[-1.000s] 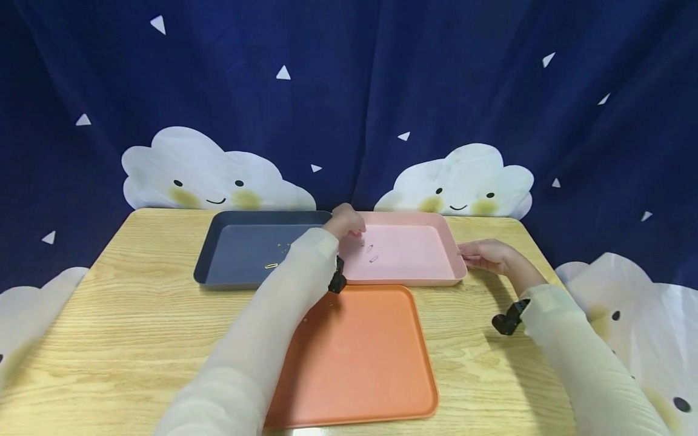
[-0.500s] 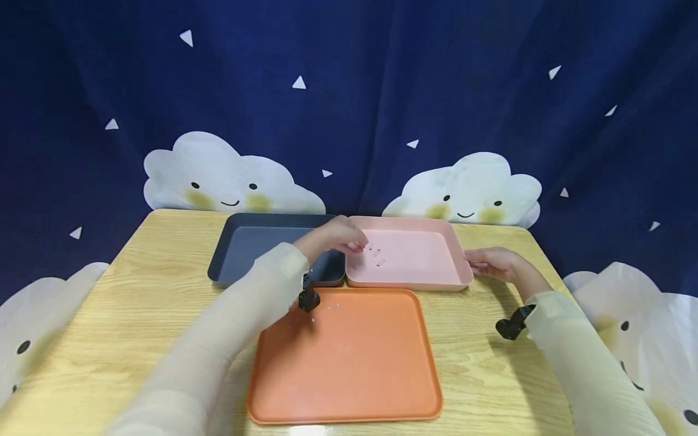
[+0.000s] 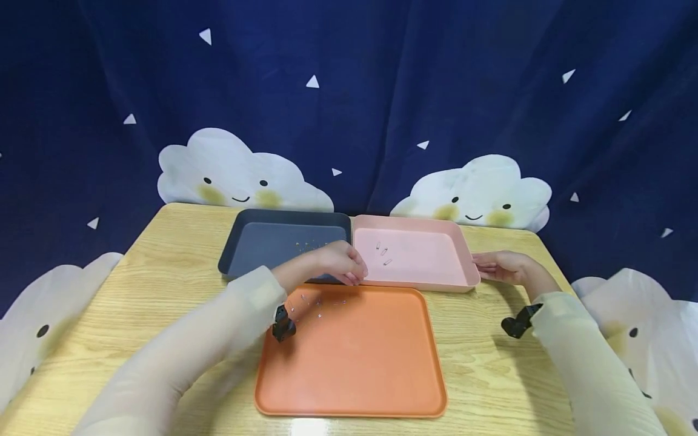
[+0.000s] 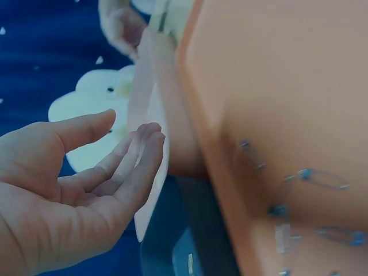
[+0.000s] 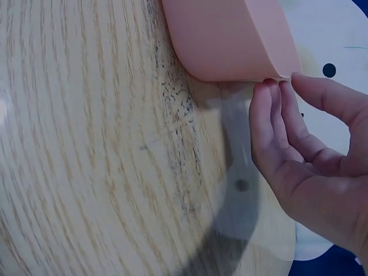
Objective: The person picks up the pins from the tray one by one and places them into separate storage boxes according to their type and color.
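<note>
My left hand [image 3: 343,261] hovers over the near rims of the dark and pink trays. In the left wrist view its thumb and relaxed fingers stand apart with nothing between them. Three safety pins [image 3: 384,251] lie in the left part of the pink tray [image 3: 425,260]. My right hand [image 5: 313,149] pinches that tray's right rim, thumb on one side and fingertips on the other. Several silver safety pins [image 4: 325,179] are scattered in the far left part of the orange tray [image 3: 354,363]. Small gold pieces [image 3: 306,245] lie in the dark blue-grey tray [image 3: 256,242], partly hidden by my left hand.
The dark and pink trays stand side by side at the back of the wooden table [image 3: 185,290], with the orange tray in front of them. Behind the table hangs a navy curtain [image 3: 360,91] with clouds and white triangles.
My left hand has drawn back from inside the pink tray toward the near rims, and its fingers have left the pins there. My right hand keeps to the pink tray's right rim.
</note>
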Tool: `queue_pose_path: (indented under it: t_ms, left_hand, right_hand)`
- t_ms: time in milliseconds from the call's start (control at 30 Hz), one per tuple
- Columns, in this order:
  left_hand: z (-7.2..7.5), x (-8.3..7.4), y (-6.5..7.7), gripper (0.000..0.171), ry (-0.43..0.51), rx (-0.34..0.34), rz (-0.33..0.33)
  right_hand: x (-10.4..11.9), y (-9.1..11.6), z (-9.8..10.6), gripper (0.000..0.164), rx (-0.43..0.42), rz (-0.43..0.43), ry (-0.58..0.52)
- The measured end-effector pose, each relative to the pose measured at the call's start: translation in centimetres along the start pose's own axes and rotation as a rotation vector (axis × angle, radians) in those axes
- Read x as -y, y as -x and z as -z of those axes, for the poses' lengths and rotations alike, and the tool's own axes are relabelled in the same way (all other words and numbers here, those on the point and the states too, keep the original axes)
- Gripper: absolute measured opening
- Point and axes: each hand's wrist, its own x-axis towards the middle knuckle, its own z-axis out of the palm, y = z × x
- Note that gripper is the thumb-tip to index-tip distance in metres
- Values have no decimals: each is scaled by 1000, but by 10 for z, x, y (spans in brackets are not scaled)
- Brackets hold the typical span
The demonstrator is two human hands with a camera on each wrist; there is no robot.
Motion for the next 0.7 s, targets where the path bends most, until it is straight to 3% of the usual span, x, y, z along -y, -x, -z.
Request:
queue_pose_path:
  t_ms: [200, 467, 700]
  left_hand:
    - [-17, 13, 15, 14, -82, 40, -9]
    - [-29, 23, 28, 7, -551, -107, -164]
    - [-36, 33, 28, 14, -657, -164, -210]
  right_hand:
    - [2, 0, 4, 27, 24, 1, -7]
    - [4, -3, 6, 26, 17, 5, 6]
    - [7, -5, 3, 31, 13, 24, 54]
